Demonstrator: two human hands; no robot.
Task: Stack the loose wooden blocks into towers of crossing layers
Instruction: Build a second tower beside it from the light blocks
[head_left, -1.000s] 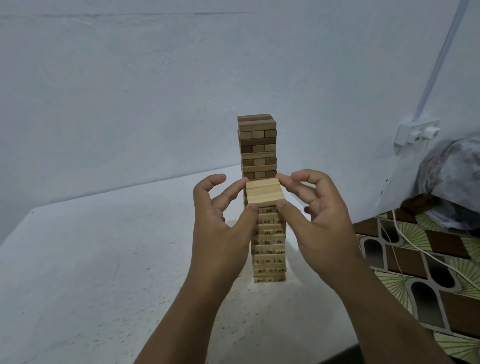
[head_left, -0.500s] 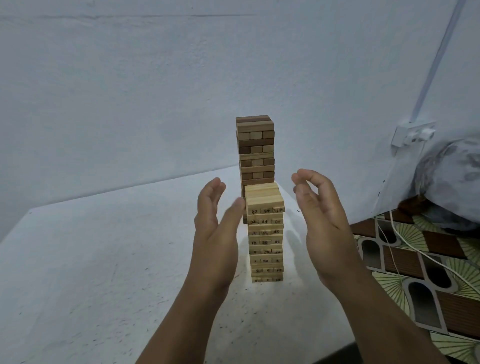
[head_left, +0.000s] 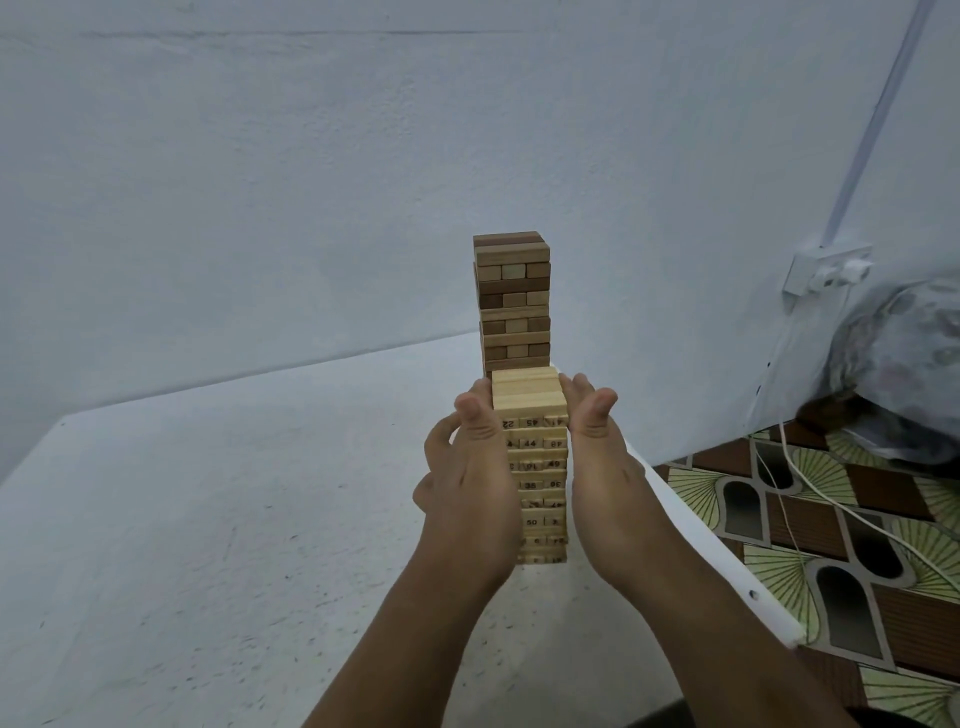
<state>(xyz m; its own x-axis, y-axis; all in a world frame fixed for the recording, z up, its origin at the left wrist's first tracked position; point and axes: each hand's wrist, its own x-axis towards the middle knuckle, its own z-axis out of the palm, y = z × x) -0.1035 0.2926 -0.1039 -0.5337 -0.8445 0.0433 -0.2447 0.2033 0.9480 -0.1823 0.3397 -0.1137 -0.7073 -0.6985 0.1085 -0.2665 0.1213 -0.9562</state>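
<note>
Both hands closed in; left hand (head_left: 470, 499), right hand (head_left: 605, 483) press pale tower (head_left: 535, 467).

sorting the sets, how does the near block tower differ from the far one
The near pale pine tower is one light colour with printed numbers; the far mixed-brown wooden tower shows no numbers. The left hand and right hand press the near tower's sides; the far stands untouched. Both stack crossing layers.

On the desk (head_left: 208, 519), at frame centre, the near tower (head_left: 535, 467) stood before the far tower (head_left: 511, 296); the left hand (head_left: 470, 483) and right hand (head_left: 605, 467) flanked it.
</note>
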